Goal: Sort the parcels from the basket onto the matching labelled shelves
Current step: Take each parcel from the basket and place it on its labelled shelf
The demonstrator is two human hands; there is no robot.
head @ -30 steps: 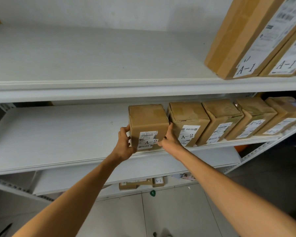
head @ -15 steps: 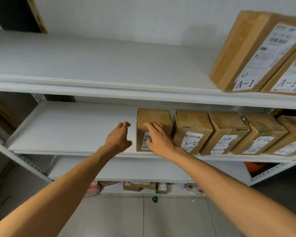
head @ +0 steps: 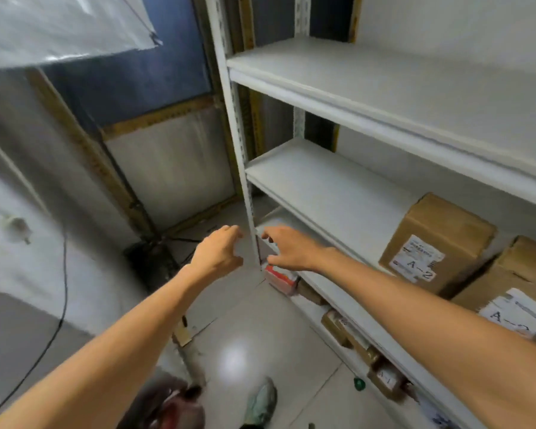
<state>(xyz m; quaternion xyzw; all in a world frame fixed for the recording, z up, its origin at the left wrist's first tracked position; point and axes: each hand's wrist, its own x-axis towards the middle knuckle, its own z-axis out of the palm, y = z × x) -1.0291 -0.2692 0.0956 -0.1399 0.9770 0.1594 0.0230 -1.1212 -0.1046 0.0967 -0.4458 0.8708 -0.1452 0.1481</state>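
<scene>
Parcels (head: 437, 243) marked A-2 are sitting side by side at the right end of the middle shelf (head: 322, 187). The left hand (head: 218, 252) and right hand (head: 291, 249) are hovering near the corner post (head: 245, 181), fingers loosely apart, holding nothing.

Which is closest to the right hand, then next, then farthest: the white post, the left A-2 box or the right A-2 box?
1. White post, just left of the right hand.
2. Left A-2 box, on the middle shelf.
3. Right A-2 box, at the picture's right edge.
</scene>
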